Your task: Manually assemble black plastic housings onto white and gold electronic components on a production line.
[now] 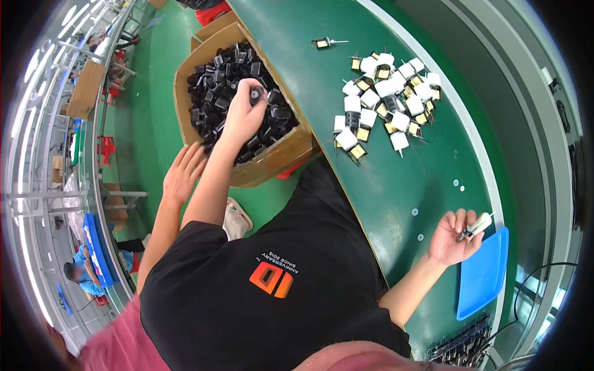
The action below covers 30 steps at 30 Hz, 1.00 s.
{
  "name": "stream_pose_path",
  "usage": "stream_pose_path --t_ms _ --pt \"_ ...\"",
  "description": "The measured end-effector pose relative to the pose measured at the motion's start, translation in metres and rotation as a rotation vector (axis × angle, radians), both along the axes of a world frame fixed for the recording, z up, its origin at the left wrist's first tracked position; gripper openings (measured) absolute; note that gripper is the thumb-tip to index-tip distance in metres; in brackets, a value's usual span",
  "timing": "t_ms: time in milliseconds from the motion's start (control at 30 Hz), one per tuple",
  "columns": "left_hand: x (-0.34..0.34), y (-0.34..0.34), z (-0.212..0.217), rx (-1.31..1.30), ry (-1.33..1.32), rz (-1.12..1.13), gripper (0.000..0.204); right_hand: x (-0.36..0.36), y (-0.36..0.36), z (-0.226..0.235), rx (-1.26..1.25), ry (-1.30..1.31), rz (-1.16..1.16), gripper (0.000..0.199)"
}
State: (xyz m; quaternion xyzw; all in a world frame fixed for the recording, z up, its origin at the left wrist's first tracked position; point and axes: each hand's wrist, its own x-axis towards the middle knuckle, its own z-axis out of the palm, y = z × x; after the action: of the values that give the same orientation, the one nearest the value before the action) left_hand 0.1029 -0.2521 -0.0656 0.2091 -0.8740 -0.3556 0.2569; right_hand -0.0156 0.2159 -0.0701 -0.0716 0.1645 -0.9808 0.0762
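Note:
My left hand reaches into a cardboard box full of small black plastic parts. Its fingertips are closed on one black part at the top of the heap. My right hand rests palm up on the green table, near the right edge. It is closed on a small white part with metal pins. Another person's open hand hovers just left of the box, below its near corner.
A heap of white and yellow parts lies on the table beyond my right hand, with one stray part farther off. A few small washers are scattered nearby. A blue tray sits beside my right hand, and dark parts lie below it.

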Motion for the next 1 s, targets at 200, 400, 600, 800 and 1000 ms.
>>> stream_pose_path --t_ms 200,400,600,800,1000 --pt "-0.041 0.098 0.049 0.866 0.239 -0.754 0.049 0.02 -0.033 0.003 0.355 -0.003 -0.043 0.042" --pt "-0.069 0.153 0.056 0.979 0.185 -0.987 0.049 0.028 -0.063 0.043 0.514 0.1 0.086 0.035" --pt "-0.077 0.179 0.055 0.864 0.099 -1.12 0.043 0.034 -0.063 0.067 0.874 0.196 0.017 0.031" --pt "-0.079 0.192 0.061 0.638 -0.038 -1.147 0.04 0.03 -0.05 0.077 1.208 0.352 -0.038 0.026" --pt "-0.08 0.207 0.065 0.445 -0.155 -1.071 0.039 0.031 -0.046 0.076 1.302 0.319 -0.066 0.024"
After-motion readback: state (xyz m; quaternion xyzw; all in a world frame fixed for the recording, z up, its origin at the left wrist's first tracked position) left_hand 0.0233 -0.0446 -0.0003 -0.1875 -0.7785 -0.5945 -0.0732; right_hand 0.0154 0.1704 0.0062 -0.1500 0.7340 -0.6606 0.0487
